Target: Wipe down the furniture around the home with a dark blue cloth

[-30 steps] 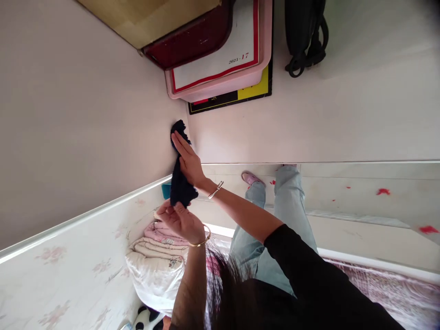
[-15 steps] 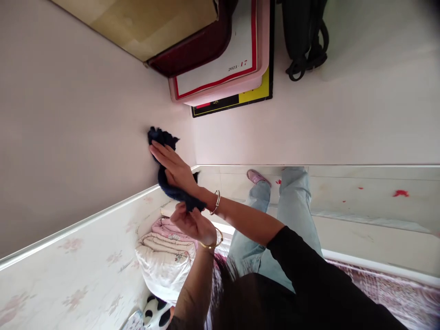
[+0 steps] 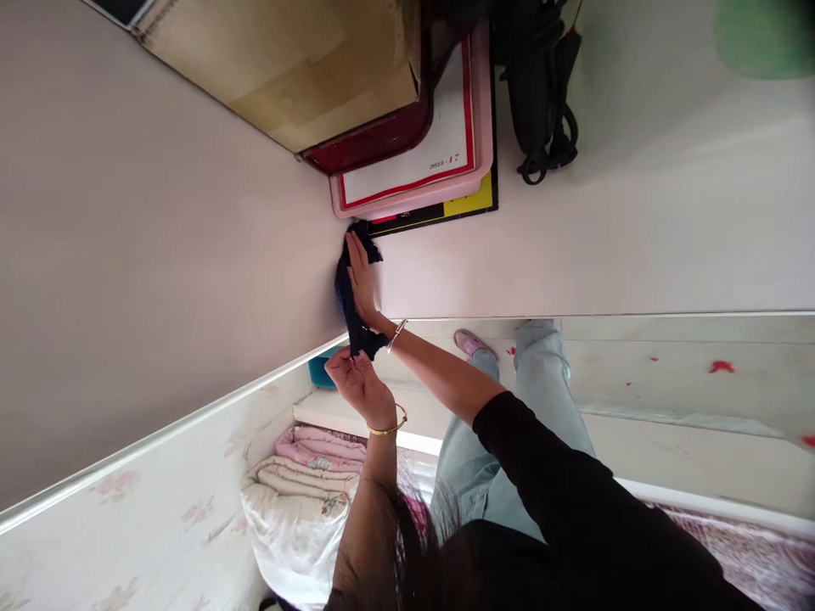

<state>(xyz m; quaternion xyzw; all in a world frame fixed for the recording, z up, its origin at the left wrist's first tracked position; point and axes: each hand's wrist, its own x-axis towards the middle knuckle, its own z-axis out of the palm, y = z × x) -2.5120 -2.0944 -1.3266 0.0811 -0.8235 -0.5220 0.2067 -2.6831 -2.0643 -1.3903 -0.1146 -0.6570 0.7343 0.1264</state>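
Observation:
A dark navy cloth point(image 3: 344, 293) lies in the corner where the pale side panel point(image 3: 210, 255) meets the pale shelf surface point(image 3: 604, 263). Stretched flat over the cloth, my right hand point(image 3: 362, 280) presses it into that corner, fingers extended and pointing at the stacked items. A silver bangle circles that wrist. My left hand point(image 3: 362, 389), below it, pinches the lower end of the cloth between thumb and fingers, with a gold bangle on the wrist. The cloth's upper end is close to the black-and-yellow item point(image 3: 468, 204) at the bottom of the stack.
A cardboard box point(image 3: 318, 76), a dark red tray point(image 3: 369, 136), a sheet marked 2023 point(image 3: 407, 174) and a pink tray point(image 3: 413, 198) are stacked above the cloth. Right of them lies a black bundle with loops point(image 3: 541, 119). Folded quilts point(image 3: 311, 484) are below left.
My right hand and the cloth have moved right along the side panel into the corner, close to the stack. My left hand follows slightly, still pinching the cloth. The view has shifted a little.

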